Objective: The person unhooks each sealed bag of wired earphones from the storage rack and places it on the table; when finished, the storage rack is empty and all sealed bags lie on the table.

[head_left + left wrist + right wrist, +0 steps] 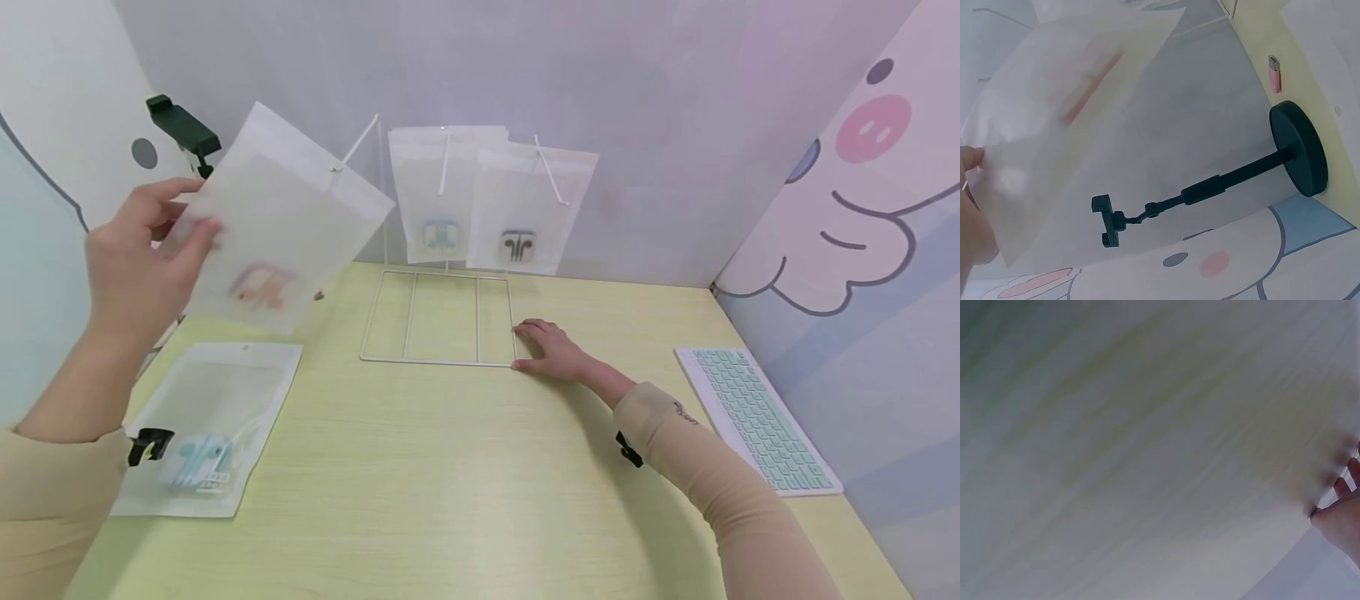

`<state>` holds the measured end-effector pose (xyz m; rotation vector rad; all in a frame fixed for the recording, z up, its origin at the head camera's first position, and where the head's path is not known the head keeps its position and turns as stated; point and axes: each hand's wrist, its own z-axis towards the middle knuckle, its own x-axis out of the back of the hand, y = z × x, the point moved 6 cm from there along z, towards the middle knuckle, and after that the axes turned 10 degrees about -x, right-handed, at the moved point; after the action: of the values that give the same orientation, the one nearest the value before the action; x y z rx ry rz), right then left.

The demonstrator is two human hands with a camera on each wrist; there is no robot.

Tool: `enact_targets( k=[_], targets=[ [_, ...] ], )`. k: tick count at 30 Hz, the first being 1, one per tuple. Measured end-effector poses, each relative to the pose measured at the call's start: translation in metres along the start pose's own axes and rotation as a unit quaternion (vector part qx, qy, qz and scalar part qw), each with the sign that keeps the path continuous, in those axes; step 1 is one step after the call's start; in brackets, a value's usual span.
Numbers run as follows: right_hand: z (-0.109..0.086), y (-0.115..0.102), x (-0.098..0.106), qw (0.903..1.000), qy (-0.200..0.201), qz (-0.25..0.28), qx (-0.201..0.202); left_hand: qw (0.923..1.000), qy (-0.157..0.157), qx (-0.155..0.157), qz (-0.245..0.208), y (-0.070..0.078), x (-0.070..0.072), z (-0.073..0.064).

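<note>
My left hand (146, 250) pinches a white translucent pouch (277, 200) by its left edge, tilted in the air; something pinkish-orange shows through it. The white left hook (360, 143) of a wire display rack (438, 362) meets the pouch near its upper edge; whether it passes through the hole I cannot tell. My right hand (553, 350) touches the right side of the rack's base with thumb and fingertips spread. Two pouches hang on the other hooks: one with mint earphones (441, 237), one with black earphones (518, 245).
At the left lies another pouch (262, 392) with mint earphones. A dark phone stand (1254, 170) rises behind my left hand, with a small pink object (1274, 74) near its base. A white and mint keyboard (757, 417) lies at the right.
</note>
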<state>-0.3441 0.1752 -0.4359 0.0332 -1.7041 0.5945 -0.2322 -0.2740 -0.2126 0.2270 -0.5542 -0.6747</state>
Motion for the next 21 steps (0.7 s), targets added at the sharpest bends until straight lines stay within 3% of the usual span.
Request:
enact_targets(
  k=[6,10,18,21],
  targets=[
    [0.0,0.0,-0.001,1.0,0.002,-0.005,-0.001,0.9998,-0.015,0.007,-0.013,0.005,0.006,-0.003],
    [-0.001,0.001,-0.001,1.0,0.0,-0.004,-0.008,0.9997,-0.021,-0.004,-0.011,0.009,0.009,-0.003],
    [0.0,0.003,-0.002,1.0,-0.001,-0.001,-0.009,0.994,-0.013,-0.104,0.03,0.02,0.012,-0.003],
    [0.0,0.003,-0.002,0.9999,-0.002,0.002,-0.011,0.9918,-0.011,-0.123,0.032,0.022,0.014,-0.007]
  ],
)
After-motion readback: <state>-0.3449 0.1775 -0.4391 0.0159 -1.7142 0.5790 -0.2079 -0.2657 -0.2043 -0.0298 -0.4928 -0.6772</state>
